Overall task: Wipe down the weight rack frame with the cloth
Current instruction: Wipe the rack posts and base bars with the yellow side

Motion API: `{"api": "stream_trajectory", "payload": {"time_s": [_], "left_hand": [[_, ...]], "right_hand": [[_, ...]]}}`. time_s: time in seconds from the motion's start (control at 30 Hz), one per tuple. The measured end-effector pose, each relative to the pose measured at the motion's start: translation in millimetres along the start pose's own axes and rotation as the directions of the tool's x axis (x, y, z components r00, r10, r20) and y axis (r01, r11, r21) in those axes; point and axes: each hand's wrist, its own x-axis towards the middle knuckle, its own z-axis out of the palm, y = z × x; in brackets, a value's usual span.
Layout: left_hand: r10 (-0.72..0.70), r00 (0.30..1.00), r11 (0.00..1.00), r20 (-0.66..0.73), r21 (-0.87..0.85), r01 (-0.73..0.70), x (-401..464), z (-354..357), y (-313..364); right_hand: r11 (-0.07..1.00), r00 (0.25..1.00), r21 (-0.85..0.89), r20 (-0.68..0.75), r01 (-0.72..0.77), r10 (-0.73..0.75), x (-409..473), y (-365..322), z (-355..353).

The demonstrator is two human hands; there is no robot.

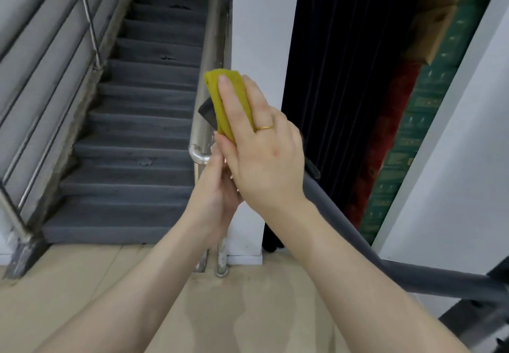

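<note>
A folded yellow cloth [228, 96] lies pressed flat under the fingers of my right hand [259, 143], which wears a gold ring. Beneath the cloth is a dark grey bar of the weight rack frame [399, 272]; it runs from the lower right up toward the centre, and its black end cap [207, 112] pokes out left of the cloth. My left hand [217, 187] sits just under the right hand, gripping the same bar from below; most of its fingers are hidden behind the right hand.
A grey carpeted staircase [137, 121] rises ahead on the left, with a steel handrail [209, 58] beside a white pillar [259, 36]. A black curtain [344, 77] and green and red panels [418, 121] stand to the right. Beige floor lies below.
</note>
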Motion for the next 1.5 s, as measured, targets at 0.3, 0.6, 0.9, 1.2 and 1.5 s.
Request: {"api": "stream_trajectory", "payload": {"time_s": [0.3,0.6,0.9,1.2,1.5], "left_hand": [[-0.163,0.987,0.979,-0.003,0.12,0.162,-30.8,17.4,-60.5],[-0.214,0.975,0.974,-0.061,0.057,0.217,-39.6,58.9,-128.2],[-0.251,0.951,0.958,-0.181,0.098,0.271,-47.4,104.8,-186.7],[-0.197,0.938,0.955,-0.286,0.161,0.249,-52.7,133.1,-225.5],[-0.275,0.891,0.946,-0.361,0.065,0.318,-53.8,160.0,-252.7]], "right_hand": [[0.955,0.916,0.121,0.339,-0.27,0.216,-127.7,115.1,-32.4],[0.99,0.98,0.131,0.186,0.045,-0.07,-170.4,141.7,-17.1],[0.973,0.918,-0.142,0.33,-0.183,0.221,-257.5,198.9,-46.8],[0.964,0.854,-0.266,0.504,0.015,0.126,-305.6,299.2,-88.6],[0.985,0.9,-0.172,0.428,-0.006,0.08,-306.6,272.4,-70.0]]}}
